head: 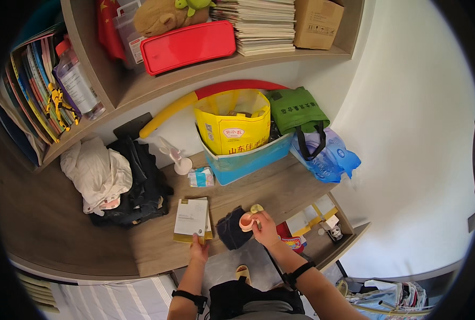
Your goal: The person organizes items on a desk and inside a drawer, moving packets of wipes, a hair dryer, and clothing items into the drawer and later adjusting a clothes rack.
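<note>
My left hand (198,251) is at the near edge of a white box with gold trim (190,218), one finger lying on its top face. Another similar box (208,228) shows partly beneath it. My right hand (266,230) grips a small pink round container (245,222) by its side, above the desk's front edge. A round gold-coloured piece (256,208) stands at the container's far side; whether it is attached is unclear. Between my hands lies folded dark denim cloth (231,232), partly below the pink container.
An open drawer (317,250) with white-and-gold boxes juts out at right. Behind stand a blue bin (249,162) holding a yellow bag (231,124), a green bag (299,110) and a blue plastic bag (325,160). Clothes (97,172) are piled left. A loaded shelf (261,58) overhangs the desk.
</note>
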{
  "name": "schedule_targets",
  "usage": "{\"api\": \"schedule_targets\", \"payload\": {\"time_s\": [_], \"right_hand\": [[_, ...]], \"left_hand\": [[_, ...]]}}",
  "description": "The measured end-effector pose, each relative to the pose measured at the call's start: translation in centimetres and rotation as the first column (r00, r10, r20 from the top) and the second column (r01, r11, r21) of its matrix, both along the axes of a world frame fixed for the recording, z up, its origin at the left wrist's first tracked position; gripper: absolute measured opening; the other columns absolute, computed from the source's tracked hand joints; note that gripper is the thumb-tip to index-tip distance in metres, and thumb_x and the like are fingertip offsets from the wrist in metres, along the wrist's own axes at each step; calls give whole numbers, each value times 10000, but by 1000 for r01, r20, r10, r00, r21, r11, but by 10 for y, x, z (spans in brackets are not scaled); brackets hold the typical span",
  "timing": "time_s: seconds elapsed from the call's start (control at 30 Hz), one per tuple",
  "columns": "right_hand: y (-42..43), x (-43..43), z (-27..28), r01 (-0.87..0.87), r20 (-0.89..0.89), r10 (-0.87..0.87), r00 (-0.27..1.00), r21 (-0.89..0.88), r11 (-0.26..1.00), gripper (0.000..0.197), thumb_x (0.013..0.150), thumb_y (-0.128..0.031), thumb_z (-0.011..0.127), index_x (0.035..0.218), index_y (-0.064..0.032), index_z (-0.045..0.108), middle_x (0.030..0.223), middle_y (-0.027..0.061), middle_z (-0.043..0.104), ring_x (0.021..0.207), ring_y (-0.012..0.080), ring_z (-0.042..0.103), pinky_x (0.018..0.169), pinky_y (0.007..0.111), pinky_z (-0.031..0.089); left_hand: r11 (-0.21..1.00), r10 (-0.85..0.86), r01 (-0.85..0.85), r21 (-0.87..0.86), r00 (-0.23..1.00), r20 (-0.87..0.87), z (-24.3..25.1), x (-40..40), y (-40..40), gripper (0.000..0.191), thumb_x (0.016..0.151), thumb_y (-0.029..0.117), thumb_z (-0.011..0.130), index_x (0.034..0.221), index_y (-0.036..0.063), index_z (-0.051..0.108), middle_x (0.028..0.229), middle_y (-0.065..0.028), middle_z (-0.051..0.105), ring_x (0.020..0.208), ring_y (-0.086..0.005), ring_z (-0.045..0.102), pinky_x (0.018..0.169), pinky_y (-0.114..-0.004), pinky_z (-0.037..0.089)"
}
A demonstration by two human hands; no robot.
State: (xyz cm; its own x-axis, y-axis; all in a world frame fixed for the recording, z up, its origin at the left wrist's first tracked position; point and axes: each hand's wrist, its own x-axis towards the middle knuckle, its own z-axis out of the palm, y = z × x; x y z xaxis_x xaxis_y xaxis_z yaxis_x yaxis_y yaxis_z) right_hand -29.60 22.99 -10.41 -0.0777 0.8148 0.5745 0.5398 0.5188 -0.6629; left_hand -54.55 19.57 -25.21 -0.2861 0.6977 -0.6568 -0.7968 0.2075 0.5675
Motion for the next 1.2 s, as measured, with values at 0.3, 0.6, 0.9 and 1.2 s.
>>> {"api": "schedule_targets", "payload": {"time_s": [0.3, 0.6, 0.9, 1.2], "right_hand": [[-1, -21, -2, -268, 18, 269, 963, -40, 963, 171, 661, 60, 491, 775, -54, 548, 786, 78, 569, 690, 275, 569, 609, 340, 468], [10, 8, 10, 62, 132, -49, 990, -90, 994, 351, 727, -7, 538, 1070, -81, 527, 1144, 140, 498, 826, 298, 580, 664, 344, 483], [-12, 61, -34, 247, 125, -213, 969, -441, 863, 514, 748, -111, 623, 1199, -36, 389, 1173, 160, 452, 882, 257, 578, 704, 329, 488], [-59, 142, -123, 355, 13, -448, 894, -632, 689, 370, 744, -117, 597, 1092, -30, 507, 924, 136, 606, 769, 224, 625, 683, 314, 494]], "left_hand": [[694, -509, 719, -43, 448, -735, 53, 82, 24, 874, 672, 412, 684, 1344, 121, 206, 1120, -117, 493, 983, -275, 494, 778, -380, 437], [502, -443, 685, -529, -321, -837, 93, 129, 84, 782, 632, 432, 665, 1229, 61, 321, 941, -168, 609, 811, -325, 608, 671, -390, 486], [839, -361, 367, -401, -176, -916, 98, 120, 148, 704, 648, 414, 657, 1168, 62, 338, 873, -183, 609, 762, -368, 599, 651, -451, 474], [895, -221, 410, -174, 70, -973, 57, 128, 156, 763, 675, 464, 680, 1212, 37, 344, 1004, -191, 584, 918, -377, 565, 765, -427, 454]]}}
